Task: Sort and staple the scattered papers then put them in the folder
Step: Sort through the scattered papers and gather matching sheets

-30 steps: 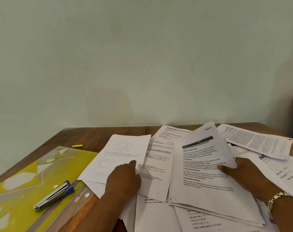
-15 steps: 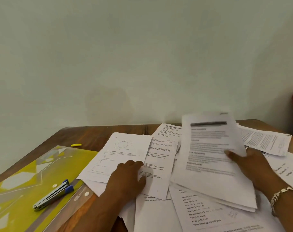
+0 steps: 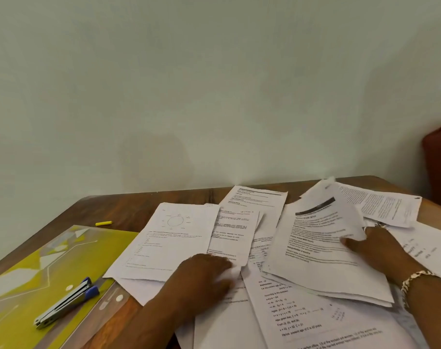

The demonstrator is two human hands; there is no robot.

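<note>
Several printed white papers lie scattered and overlapping across the wooden table (image 3: 128, 210). My right hand (image 3: 373, 250) grips a small stack of sheets (image 3: 317, 250) with a dark header bar, its thumb on top, the stack tilted over the other pages. My left hand (image 3: 204, 275) rests palm down on the loose papers near a sheet with a circle diagram (image 3: 171, 238). A yellow-green plastic folder (image 3: 45, 273) lies at the left. On it rests a blue and silver stapler (image 3: 65, 302).
A small yellow piece (image 3: 103, 223) lies on the bare wood behind the folder. A plain pale wall stands right behind the table's far edge. Something dark red (image 3: 438, 162) stands at the far right. A bracelet is on my right wrist.
My right hand lifted the stack with the dark header, then brought it down farther right and tilted. My left hand slid slightly right over the loose sheets.
</note>
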